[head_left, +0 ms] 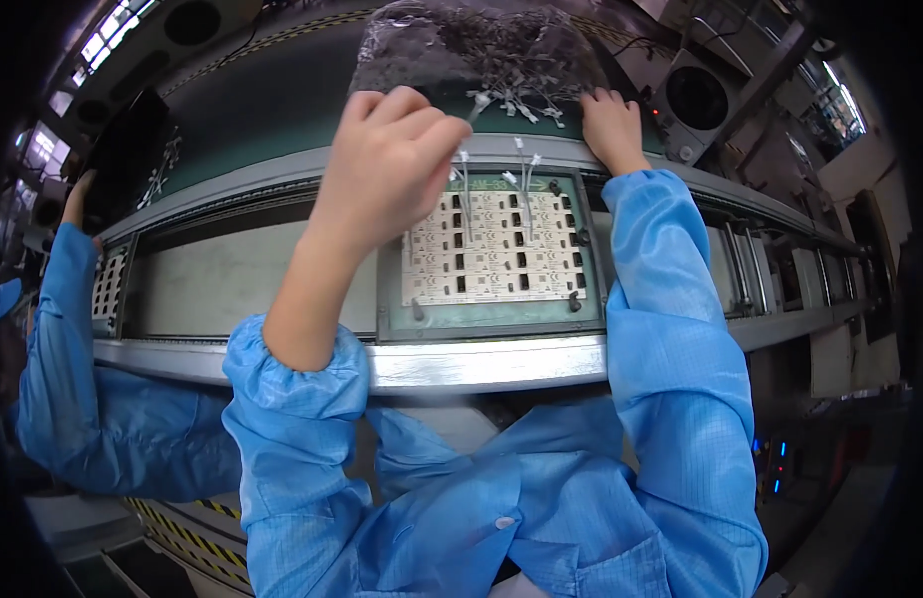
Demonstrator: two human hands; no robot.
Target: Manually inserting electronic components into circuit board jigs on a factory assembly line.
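Observation:
My left hand (387, 164) is closed in a pinch above the left part of the board panel, holding a short cable with a white connector (481, 102) that sticks out past the fingers. Below it, a panel of white circuit boards (493, 261) with black parts lies in a green fixture (452, 317). Several cables (527, 184) with white connectors stand up from its far half. My right hand (613, 130) rests at the far rail by the right edge of the clear plastic bag (412, 55), its fingers a little apart, with nothing seen in them.
Loose white-ended cables (521, 75) are heaped on the bag. A conveyor with metal rails (481, 365) runs left to right. At the left, a co-worker's blue sleeve (63, 299) reaches toward another board panel (108, 284). A boxy device with a round black front (696, 98) stands far right.

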